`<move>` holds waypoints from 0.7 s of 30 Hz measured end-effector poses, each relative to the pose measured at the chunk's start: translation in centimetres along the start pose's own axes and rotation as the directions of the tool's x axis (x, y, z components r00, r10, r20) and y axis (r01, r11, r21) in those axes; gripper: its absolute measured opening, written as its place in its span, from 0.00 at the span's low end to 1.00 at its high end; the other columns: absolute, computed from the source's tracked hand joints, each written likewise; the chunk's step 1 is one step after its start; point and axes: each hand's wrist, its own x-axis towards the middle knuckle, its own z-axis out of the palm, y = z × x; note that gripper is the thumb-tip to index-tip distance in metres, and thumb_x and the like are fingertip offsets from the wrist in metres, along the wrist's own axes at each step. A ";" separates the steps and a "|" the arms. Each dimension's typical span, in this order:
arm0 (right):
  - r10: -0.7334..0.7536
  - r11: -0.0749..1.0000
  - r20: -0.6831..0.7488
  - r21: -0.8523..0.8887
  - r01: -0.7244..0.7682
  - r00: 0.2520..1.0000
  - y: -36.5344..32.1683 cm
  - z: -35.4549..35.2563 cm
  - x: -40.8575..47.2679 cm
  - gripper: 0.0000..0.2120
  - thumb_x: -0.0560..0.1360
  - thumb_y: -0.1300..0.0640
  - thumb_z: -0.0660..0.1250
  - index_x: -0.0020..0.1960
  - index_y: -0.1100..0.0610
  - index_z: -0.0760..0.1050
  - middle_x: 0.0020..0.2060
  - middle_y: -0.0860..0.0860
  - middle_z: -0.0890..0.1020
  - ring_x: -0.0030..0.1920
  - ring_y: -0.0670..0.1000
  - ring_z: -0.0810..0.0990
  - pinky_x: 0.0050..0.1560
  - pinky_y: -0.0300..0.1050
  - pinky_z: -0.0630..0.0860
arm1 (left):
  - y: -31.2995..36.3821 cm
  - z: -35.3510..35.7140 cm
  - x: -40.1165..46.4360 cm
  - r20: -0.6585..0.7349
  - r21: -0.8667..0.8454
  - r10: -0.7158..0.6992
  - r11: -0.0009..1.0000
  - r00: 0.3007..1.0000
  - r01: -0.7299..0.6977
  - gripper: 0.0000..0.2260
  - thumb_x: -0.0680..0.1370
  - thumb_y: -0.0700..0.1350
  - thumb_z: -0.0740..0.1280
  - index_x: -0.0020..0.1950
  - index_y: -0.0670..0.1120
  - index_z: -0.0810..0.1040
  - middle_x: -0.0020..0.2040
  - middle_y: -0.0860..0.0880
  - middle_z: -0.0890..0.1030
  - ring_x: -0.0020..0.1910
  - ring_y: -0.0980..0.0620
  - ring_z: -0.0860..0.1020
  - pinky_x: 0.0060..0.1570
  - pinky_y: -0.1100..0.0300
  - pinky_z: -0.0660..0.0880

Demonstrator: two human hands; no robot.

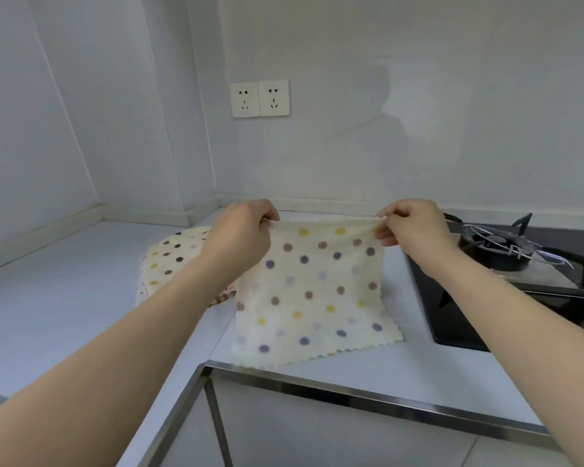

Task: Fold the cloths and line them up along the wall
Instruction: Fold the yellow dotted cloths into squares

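Note:
A cream cloth with coloured dots [312, 291] hangs spread out over the white counter [64, 308]. My left hand [241, 232] pinches its top left corner, and my right hand [412, 227] pinches its top right corner. The top edge is stretched taut between them. The cloth's zigzag bottom edge rests on the counter near the front edge. A pile of other dotted cloths [172, 261] lies on the counter to the left, partly hidden behind my left forearm; a pinkish cloth shows at its bottom.
A black gas hob [506, 261] with a burner stands right of the cloth. The wall behind carries two sockets [259, 98]. The counter runs into a corner at the back left. A metal-trimmed counter edge [368, 396] lies in front.

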 end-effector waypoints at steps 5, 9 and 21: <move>-0.040 0.937 0.225 -0.330 0.115 0.973 3.8 -0.4 -4.5 0.16 0.73 0.65 0.61 0.35 0.49 0.81 0.32 0.50 0.83 0.36 0.53 0.82 0.41 0.49 0.79 | -1.4 1.3 -6.0 0.131 0.011 0.286 0.957 0.949 -0.290 0.12 0.78 0.38 0.59 0.55 0.46 0.80 0.49 0.50 0.81 0.49 0.50 0.76 0.48 0.58 0.71; -0.050 0.856 0.384 -0.459 0.237 0.922 7.1 -0.8 -8.8 0.14 0.73 0.65 0.62 0.38 0.49 0.81 0.39 0.47 0.83 0.34 0.44 0.77 0.38 0.38 0.72 | -3.0 3.4 -11.4 0.351 0.016 0.399 0.902 0.847 -0.431 0.14 0.75 0.43 0.54 0.49 0.50 0.78 0.45 0.54 0.77 0.43 0.53 0.72 0.44 0.57 0.73; -0.068 0.778 0.508 -0.512 0.364 0.859 8.1 -1.1 -10.0 0.14 0.72 0.55 0.63 0.56 0.44 0.74 0.53 0.35 0.72 0.53 0.41 0.72 0.54 0.42 0.71 | -2.9 2.3 -13.0 0.376 -0.090 0.465 0.879 0.801 -0.468 0.03 0.75 0.46 0.57 0.43 0.54 0.68 0.45 0.58 0.70 0.42 0.55 0.67 0.43 0.58 0.70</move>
